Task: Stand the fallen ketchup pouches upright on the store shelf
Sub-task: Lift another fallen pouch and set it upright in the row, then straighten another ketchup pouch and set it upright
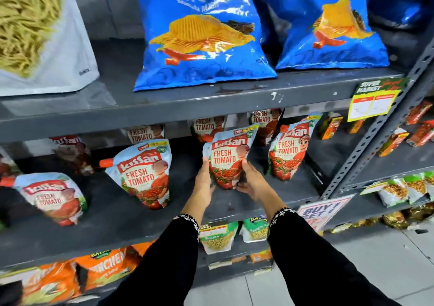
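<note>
Now, held pouch: the ketchup pouch [226,158] stands on the middle shelf [117,214], near its front and roughly central, base down and top leaning slightly right; it looks upright enough but probably not yet settled on its own.
Left hand: the left hand [204,181] presses flat against the pouch's lower left side, fingers extended along the edge, likely to stop the soft base from sliding out.
Right hand: the right hand [250,181] cups the lower right side, thumb on the front face; together the two hands clasp the pouch low, where its weight sits, so the bottom can spread into a stable foot.
Right neighbour: another pouch [290,150] stands near the held one, apart from it and tilted the same way.
Left neighbours: one pouch [146,176] stands leaning with its orange cap pointing left; the far-left pouch [52,197] looks slumped and blurred, probably the next to fix.
Back row: further pouches [204,128] stand behind, tops hidden by the upper shelf [211,101].
Above: blue crisp bags [202,31] rest on that upper shelf.
Risk: letting go too soon may let the pouch fold forward.
</note>
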`<state>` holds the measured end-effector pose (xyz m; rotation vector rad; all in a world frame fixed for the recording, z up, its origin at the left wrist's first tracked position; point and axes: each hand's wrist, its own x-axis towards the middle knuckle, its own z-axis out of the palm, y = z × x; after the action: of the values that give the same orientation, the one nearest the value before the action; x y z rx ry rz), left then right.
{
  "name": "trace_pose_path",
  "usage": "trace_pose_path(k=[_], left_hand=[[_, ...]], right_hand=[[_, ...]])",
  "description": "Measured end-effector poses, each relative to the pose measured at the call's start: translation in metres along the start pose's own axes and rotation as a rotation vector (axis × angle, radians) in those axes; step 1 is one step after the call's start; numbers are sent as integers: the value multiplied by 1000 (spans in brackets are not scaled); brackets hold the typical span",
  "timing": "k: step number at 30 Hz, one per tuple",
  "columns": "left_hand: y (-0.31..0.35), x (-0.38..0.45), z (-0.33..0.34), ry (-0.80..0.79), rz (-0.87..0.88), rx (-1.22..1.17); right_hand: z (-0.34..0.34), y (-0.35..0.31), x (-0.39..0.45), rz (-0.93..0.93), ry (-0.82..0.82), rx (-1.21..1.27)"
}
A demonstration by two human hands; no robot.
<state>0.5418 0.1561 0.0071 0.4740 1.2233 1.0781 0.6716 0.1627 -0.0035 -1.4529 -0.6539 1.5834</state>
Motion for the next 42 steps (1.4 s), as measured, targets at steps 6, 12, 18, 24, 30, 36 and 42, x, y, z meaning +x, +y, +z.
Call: trace_pose_path(k=[6,12,18,24,30,36,42], left_hand=[[1,-1,-2,-34,28,6],[3,-2,-11,-15,36,15],[5,-3,-11,-14,25,32],[0,-5,-37,106,-9,2],[-4,-17,-97,292,-45,-67],[6,-31,-159,382,-38,50],[45,-23,-207,247,-1,78]], right_hand=[[6,5,2,-23,50,-127],[11,7,1,-23,55,-170],[11,8,1,-16,98,-147],[24,32,-3,-80,402,-148],[82,51,-25,-107,639,-197],[157,74,-28,-134,287,-168],[200,76,-34,-116,51,25]])
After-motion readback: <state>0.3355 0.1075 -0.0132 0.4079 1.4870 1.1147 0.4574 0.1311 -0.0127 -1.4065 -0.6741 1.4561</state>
